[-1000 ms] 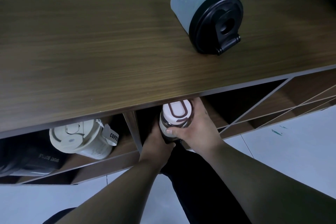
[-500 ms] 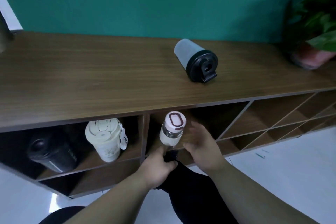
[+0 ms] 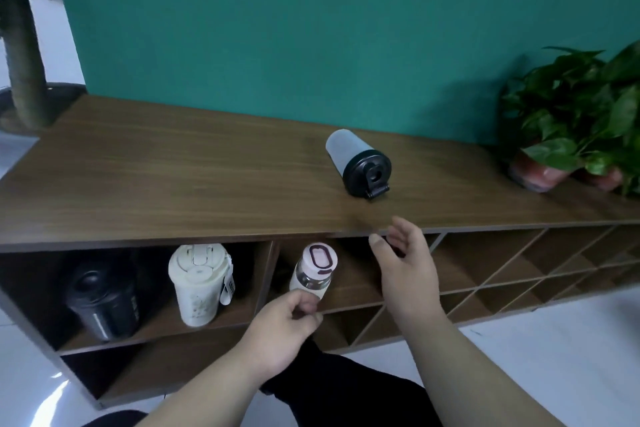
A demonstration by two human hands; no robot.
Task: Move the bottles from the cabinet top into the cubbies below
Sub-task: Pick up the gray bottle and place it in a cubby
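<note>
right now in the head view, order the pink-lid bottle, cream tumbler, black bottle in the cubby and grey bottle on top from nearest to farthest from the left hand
1. pink-lid bottle, just above the left hand
2. cream tumbler, left cubby
3. black bottle, far left; grey bottle, lying on the cabinet top: too close to call

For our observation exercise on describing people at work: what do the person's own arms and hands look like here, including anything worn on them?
Both forearms are bare, with no sleeves in view. The left hand and right hand carry no gloves, and no rings, watch, bands or markings are visible. Nothing is worn on either wrist.
</note>
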